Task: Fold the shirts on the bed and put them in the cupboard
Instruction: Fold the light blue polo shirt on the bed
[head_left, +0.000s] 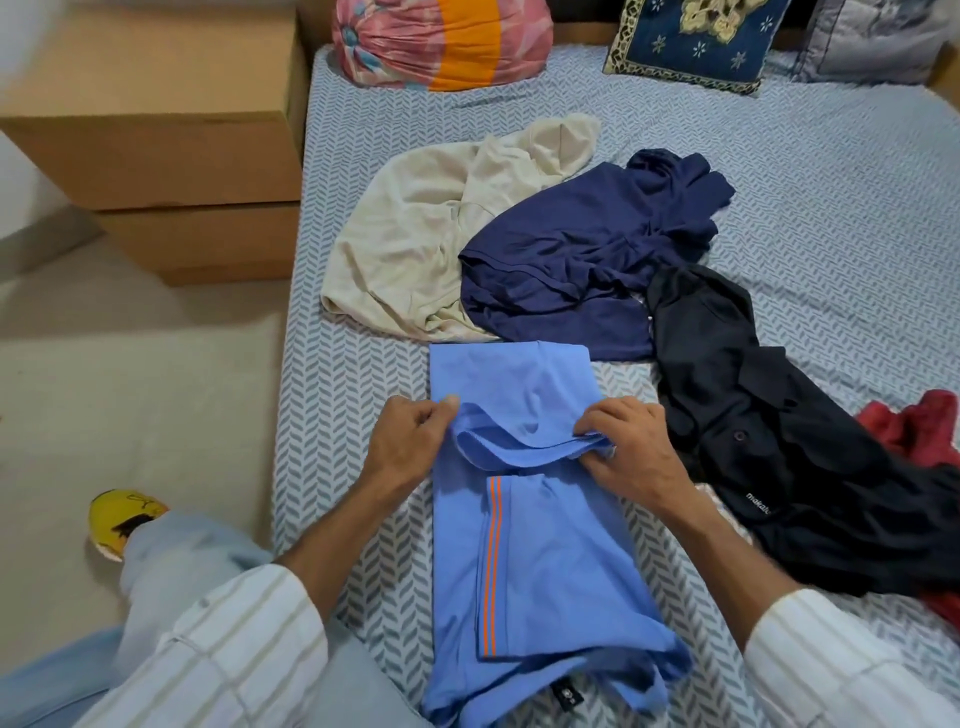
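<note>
Bed with a blue-and-white chevron-patterned sheet (831, 208): serves as the work surface. Four unfolded garments lie on it: a crumpled cream shirt (410, 244), a rumpled navy shirt (582, 260) overlapping the cream one, a black buttoned shirt (779, 441) to the right, and a red cloth (914, 421) partly beneath the black.

Light blue shirt with orange side stripes (524, 545): lies lengthwise at the near edge of the bed, sides already turned in to a narrow panel, its far end touching the navy shirt.

Left hand (405, 441) and right hand (628, 447): each pinches the blue fabric at mid-length, fingers curled round a raised fold.

Risk, in my judgement: uneven pull between hands would skew the fold; the loose lower hem, bunched at the bed edge, may slip out.
</note>
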